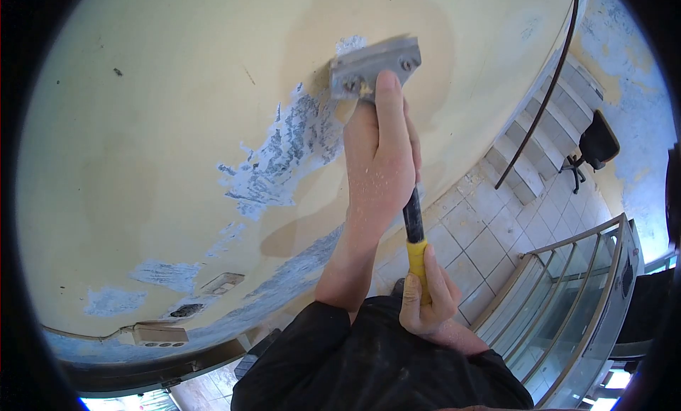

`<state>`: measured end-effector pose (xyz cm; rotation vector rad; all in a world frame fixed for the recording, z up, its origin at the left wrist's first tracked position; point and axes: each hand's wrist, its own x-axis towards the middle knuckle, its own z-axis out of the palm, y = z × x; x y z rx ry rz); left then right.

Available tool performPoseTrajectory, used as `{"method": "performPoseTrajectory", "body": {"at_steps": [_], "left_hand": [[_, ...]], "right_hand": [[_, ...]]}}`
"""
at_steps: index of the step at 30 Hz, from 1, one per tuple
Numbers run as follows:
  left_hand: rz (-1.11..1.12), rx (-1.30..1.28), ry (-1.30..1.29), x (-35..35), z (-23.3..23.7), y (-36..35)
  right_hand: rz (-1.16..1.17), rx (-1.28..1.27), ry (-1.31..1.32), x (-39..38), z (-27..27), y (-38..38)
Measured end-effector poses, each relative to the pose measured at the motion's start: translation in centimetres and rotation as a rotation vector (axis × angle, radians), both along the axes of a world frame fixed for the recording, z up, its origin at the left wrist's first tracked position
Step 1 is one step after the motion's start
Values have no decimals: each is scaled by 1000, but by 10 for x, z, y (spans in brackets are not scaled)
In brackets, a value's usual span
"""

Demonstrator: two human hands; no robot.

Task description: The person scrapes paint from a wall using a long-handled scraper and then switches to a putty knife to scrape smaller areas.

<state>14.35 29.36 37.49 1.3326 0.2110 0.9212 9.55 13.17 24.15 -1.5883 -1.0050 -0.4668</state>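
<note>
**A:** Two hands on one tool, is it?

**B:** Both; the long scraper with a grey metal head and a black-and-yellow handle (374, 65) is gripped at two places. The left hand (379, 156) is wrapped round the top of the shaft just under the head, its forefinger laid straight up onto the metal plate between the two bolts; the right hand (425, 297) is clenched round the yellow part lower down, close to the chest.

**A:** And where does the scraper sit?

**B:** Its head lies against the cream painted wall (142, 127), at the upper edge of a ragged blue-grey bare patch (284, 156) where the paint is off; the handle slants down from there toward the person's black sleeves (355, 361); pale dust flecks the left hand.

**A:** What else is about?

**B:** Low on the wall, a white socket box (159, 334), with more bare streaks near it. Off to the right there is a beige tiled floor (482, 234); pale concrete steps (546, 138) with a dark curved handrail (543, 92); a black office chair (596, 145) beside the steps; and a glass display counter with a metal frame (567, 304), nearest the person.
</note>
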Motion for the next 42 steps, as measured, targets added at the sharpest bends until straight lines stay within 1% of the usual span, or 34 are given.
{"method": "performPoseTrajectory", "body": {"at_steps": [2, 6, 13, 15, 21, 25, 28, 34, 36, 39, 42], "left_hand": [[-7, -4, -23, 5, 11, -1], [-12, -17, -41, 5, 18, -4], [-19, -67, 4, -5, -17, -6], [-11, -72, 6, -5, -20, -5], [-4, -59, 23, -5, -19, -5], [-68, -64, -12, -2, -13, -2], [-48, -81, -4, 1, -6, -4], [-43, -9, -24, 6, 11, -4], [2, -8, -36, 7, 15, -6], [-30, -3, -30, 3, 5, -4], [1, -25, 8, -3, -9, -4]], "right_hand": [[-12, 85, -12, 3, 9, 6], [-46, 87, -51, 5, 12, 5], [-16, -23, 15, -7, -3, -14], [-19, -53, 25, -8, -4, -16], [-27, -28, 1, -8, -3, -12], [-45, -27, 2, -8, -1, -11], [-56, -16, 0, -5, 2, -7], [-76, 28, -6, 1, 18, 0], [-78, 55, -22, 0, 19, 0], [-80, 38, -36, -1, 16, -4], [-18, -7, 24, -9, 3, -13]]}}
